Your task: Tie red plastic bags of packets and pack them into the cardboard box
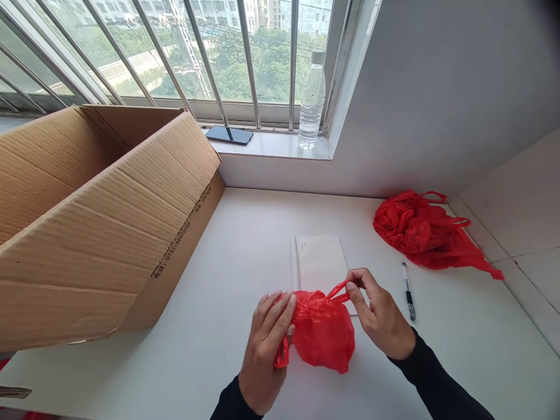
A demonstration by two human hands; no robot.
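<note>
A small red plastic bag (322,331), bunched into a round bundle, lies on the white table (227,303) between my hands. My left hand (266,350) is closed on its left handle, with a strip of red plastic hanging below the fingers. My right hand (380,315) pinches the bag's right handle between thumb and forefinger, pulling it up and to the right. Just beyond the bundle lies a white pad of paper (318,261), partly covered by the bag.
A large open cardboard box (96,216) fills the left side of the table. A heap of red plastic bags (424,230) lies at the back right, with a pen (408,293) near it. On the windowsill stand a water bottle (312,102) and a phone (229,135).
</note>
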